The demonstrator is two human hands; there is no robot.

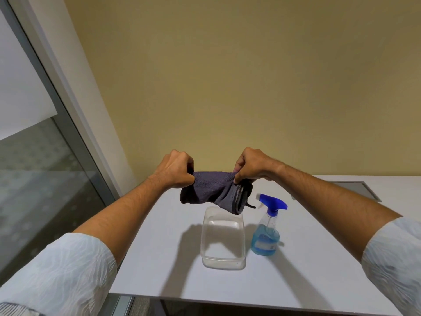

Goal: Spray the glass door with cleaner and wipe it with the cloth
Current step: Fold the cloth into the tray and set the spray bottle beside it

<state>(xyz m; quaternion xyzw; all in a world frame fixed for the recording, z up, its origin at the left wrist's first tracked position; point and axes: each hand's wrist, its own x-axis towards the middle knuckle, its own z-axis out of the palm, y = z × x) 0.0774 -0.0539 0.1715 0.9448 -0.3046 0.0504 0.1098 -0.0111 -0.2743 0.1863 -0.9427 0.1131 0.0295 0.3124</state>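
Note:
A dark grey cloth (214, 192) is stretched between my two hands above the white table (319, 258). My left hand (176, 168) grips its left end in a fist. My right hand (249, 165) pinches its right end, and the cloth sags below. A spray bottle (267, 233) with a blue trigger head and blue liquid stands upright on the table, just right of a clear tub. The glass door (34, 167) with its grey frame runs along the left side of the view.
A clear plastic tub (223, 258) sits on the table directly under the cloth. A grey recessed panel (355, 185) lies in the tabletop at the far right. A yellow wall rises behind the table.

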